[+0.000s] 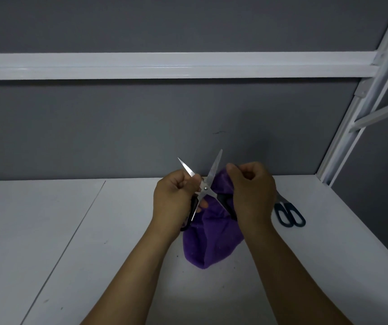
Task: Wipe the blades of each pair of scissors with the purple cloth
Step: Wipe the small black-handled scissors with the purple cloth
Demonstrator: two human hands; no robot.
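Open scissors [205, 188]: held up above the desk, in front of the person, with the two bright blades spread into an X and the tips pointed up and away; the black handles are directed downward.
Left blade [186, 168]: seen rising out of the left hand's curled fingers, its tip free in the air.
Right blade [214, 168]: laid against the top of the purple cloth, its tip raised above it.
Purple cloth [211, 242]: bunched behind the scissors and under the right hand, with its lower part hung down as far as the desk top.
Left hand [174, 195]: fingers are curled round the left handle and the base of the left blade.
Right hand [251, 191]: fingers are curled and thumb pressed to fingertips, with the cloth gathered in the grip; the right black handle is lost from sight beneath it.
Second scissors [289, 214]: laid flat on the desk just right of the right hand, dark blue handles toward the person, blades hidden behind the hand.
Desk [71, 231]: white, with a seam run across its left part.
Wall [141, 125]: grey, crossed by a white rail [165, 65].
Frame post [352, 125]: white, set at the desk's right rear corner.
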